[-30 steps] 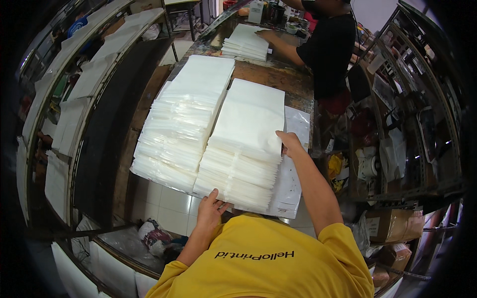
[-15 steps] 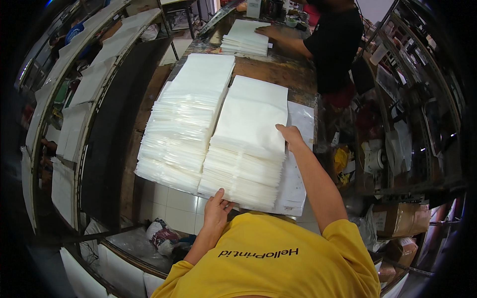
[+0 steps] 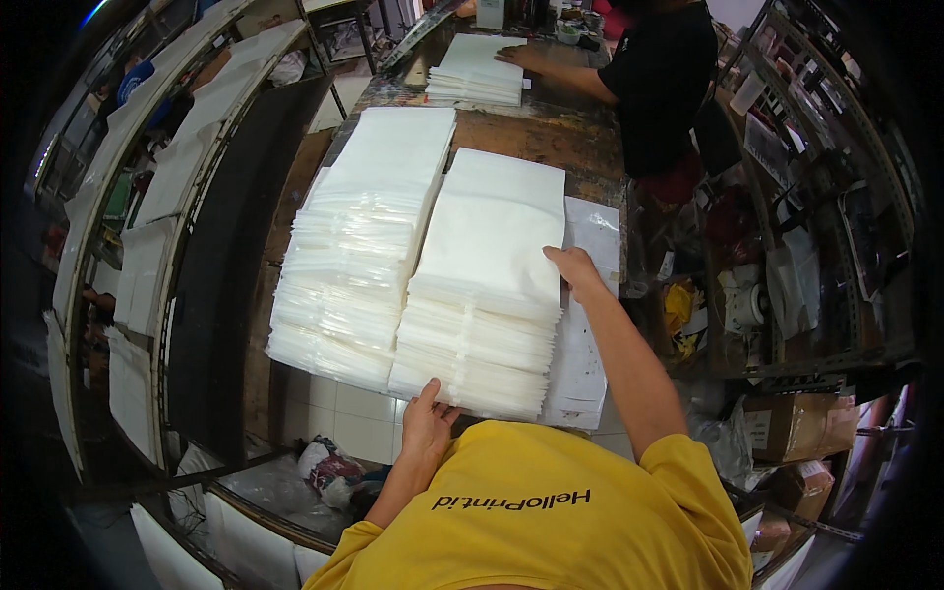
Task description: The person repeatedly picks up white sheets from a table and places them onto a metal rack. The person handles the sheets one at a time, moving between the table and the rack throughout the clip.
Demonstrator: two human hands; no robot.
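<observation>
Two long stacks of thin white sheets lie side by side on the table, their near parts fanned into many layered edges. My right hand [image 3: 575, 267] grips the right edge of the nearer right stack [image 3: 497, 221], thumb on top and the other fingers partly hidden at the side. At that stack's near left corner, my left hand [image 3: 429, 425] has its thumb on the edge and its fingers curled beneath. The left stack [image 3: 388, 157] has a glossy, clear-looking layer among its fanned edges and is touched by neither hand.
A pale flat sheet [image 3: 580, 369] lies under the right stack's right side. Across the stained wooden table [image 3: 536, 133], a person in black [image 3: 664, 88] rests a hand on another white stack [image 3: 477, 69]. Shelving racks flank both sides; cardboard boxes [image 3: 801, 428] stand at lower right.
The whole view has shifted slightly, so the stacks and far table sit a little further left. Both my hands keep their holds on the right stack. The other person's hand stays on the far stack.
</observation>
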